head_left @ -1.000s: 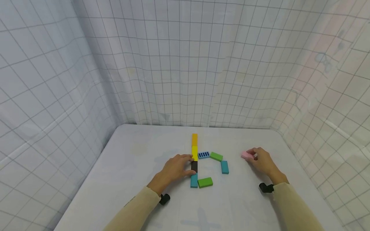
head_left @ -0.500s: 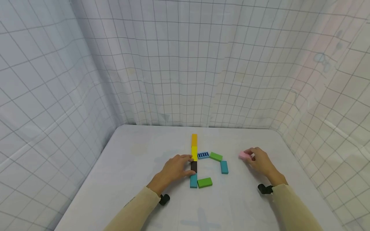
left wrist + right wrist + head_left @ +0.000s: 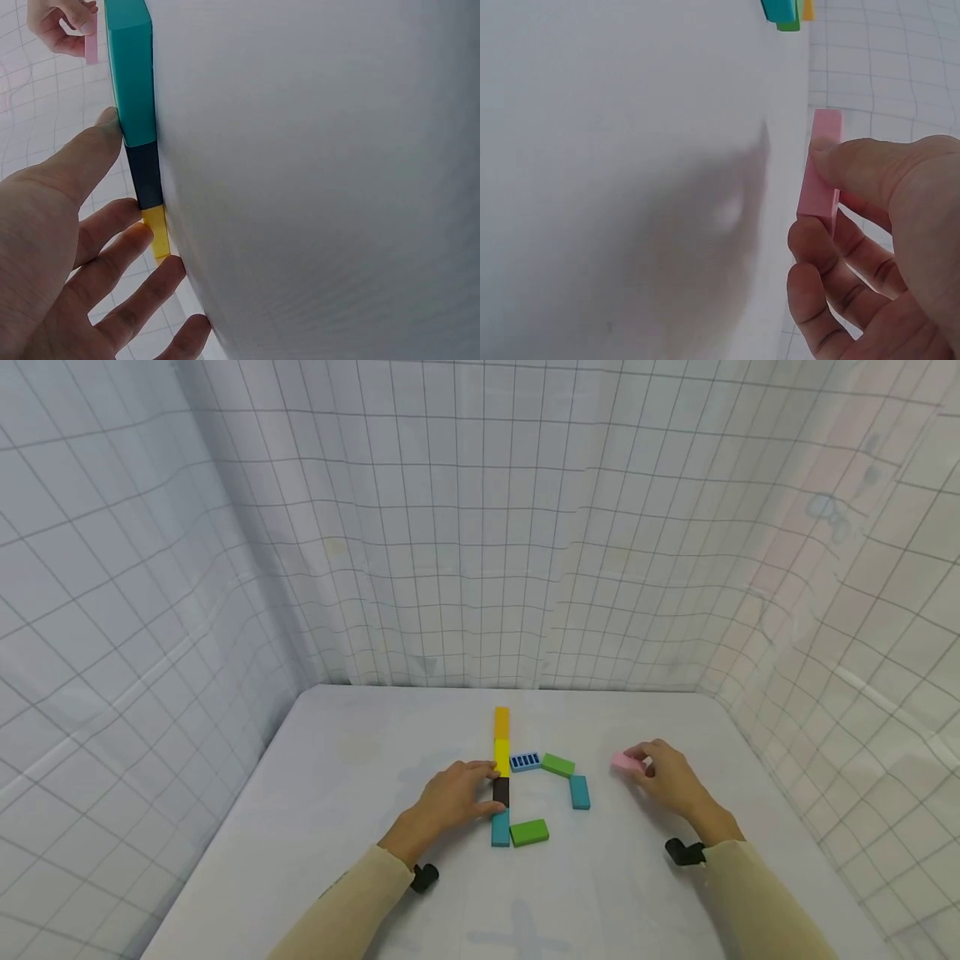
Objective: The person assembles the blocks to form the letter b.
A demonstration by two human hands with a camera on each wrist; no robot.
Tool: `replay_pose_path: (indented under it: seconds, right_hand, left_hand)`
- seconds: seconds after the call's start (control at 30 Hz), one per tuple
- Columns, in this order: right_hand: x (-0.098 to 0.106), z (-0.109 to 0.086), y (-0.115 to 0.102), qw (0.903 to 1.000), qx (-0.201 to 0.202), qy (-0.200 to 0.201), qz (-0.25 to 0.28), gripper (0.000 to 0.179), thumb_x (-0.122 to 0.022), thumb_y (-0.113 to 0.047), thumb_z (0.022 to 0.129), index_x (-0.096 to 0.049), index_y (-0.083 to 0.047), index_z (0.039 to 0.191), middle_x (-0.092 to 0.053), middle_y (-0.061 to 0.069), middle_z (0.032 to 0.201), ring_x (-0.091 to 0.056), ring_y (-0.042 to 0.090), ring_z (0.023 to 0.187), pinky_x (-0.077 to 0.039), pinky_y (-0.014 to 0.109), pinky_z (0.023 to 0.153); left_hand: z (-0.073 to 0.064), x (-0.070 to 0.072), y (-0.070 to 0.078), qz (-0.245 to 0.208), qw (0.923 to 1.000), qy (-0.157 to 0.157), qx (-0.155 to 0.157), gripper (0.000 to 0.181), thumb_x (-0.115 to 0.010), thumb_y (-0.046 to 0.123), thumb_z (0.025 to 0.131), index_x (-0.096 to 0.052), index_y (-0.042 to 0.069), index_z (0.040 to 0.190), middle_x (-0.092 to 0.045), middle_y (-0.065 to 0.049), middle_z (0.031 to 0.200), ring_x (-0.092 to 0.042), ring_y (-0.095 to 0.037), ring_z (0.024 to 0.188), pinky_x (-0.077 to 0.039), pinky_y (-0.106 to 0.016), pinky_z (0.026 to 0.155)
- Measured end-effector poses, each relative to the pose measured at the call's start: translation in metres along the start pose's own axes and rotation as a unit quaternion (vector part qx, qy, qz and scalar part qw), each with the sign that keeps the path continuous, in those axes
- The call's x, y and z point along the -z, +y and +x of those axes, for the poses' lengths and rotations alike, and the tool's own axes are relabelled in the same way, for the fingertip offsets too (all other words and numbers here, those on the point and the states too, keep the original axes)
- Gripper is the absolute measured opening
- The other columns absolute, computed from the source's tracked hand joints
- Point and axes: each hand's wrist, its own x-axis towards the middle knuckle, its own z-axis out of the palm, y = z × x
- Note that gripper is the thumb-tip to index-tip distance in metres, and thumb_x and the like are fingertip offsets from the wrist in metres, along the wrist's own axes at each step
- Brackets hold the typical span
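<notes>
My right hand (image 3: 670, 779) pinches a pink block (image 3: 822, 165) between thumb and fingers, holding it above the white table. My left hand (image 3: 452, 797) lies left of a straight row of blocks, its fingers spread. Its thumb touches the teal block (image 3: 133, 79) and its fingertips reach the yellow block (image 3: 502, 758). A black block (image 3: 501, 792) sits between those two, and an orange block (image 3: 502, 722) ends the row at the far side. Right of the row lie a blue-and-white slotted block (image 3: 525, 762), a light green block (image 3: 558, 765), another teal block (image 3: 580, 792) and a green block (image 3: 529, 832).
The white table (image 3: 360, 743) is enclosed by a grid-patterned white curtain (image 3: 480, 568) at the back and both sides. A gap shows between the right-hand teal block and the nearer green block.
My right hand has moved slightly left with the pink block in its grip. The left hand stays by the row, and the view shifts a little.
</notes>
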Motion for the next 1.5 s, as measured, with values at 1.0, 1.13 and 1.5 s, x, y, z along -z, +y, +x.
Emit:
replay_pose_path:
  seconds: [1.0, 1.13, 1.5]
  right_hand:
    - [0.001, -0.015, -0.039, 0.9972, 0.074, -0.004, -0.015, 0.029, -0.090, -0.014, 0.104, -0.081, -0.007, 0.131, -0.074, 0.006, 0.117, -0.064, 0.015, 0.094, -0.057, 0.026, 0.079]
    - [-0.001, -0.016, -0.041, 0.9966, 0.080, -0.007, -0.020, 0.029, -0.091, -0.015, 0.103, -0.082, -0.009, 0.130, -0.075, 0.006, 0.119, -0.065, 0.014, 0.095, -0.058, 0.026, 0.080]
    - [-0.005, -0.024, -0.050, 0.9937, 0.107, -0.031, 0.008, 0.028, -0.092, -0.013, 0.102, -0.083, -0.010, 0.128, -0.077, 0.003, 0.120, -0.065, 0.012, 0.097, -0.059, 0.024, 0.081]
  left_hand:
    - [0.001, 0.001, 0.000, 0.016, 0.9998, 0.001, -0.009, 0.064, -0.091, 0.047, 0.103, -0.075, 0.015, 0.155, -0.067, -0.006, 0.171, -0.066, -0.039, 0.152, -0.058, -0.063, 0.124]
    - [0.002, 0.000, 0.001, 0.020, 0.9998, 0.002, -0.006, 0.064, -0.091, 0.048, 0.103, -0.074, 0.015, 0.156, -0.067, -0.006, 0.171, -0.066, -0.039, 0.152, -0.058, -0.063, 0.125]
    - [0.001, 0.002, 0.003, 0.017, 0.9998, -0.001, -0.006, 0.064, -0.092, 0.046, 0.102, -0.074, 0.014, 0.155, -0.067, -0.007, 0.170, -0.067, -0.038, 0.150, -0.058, -0.060, 0.125]
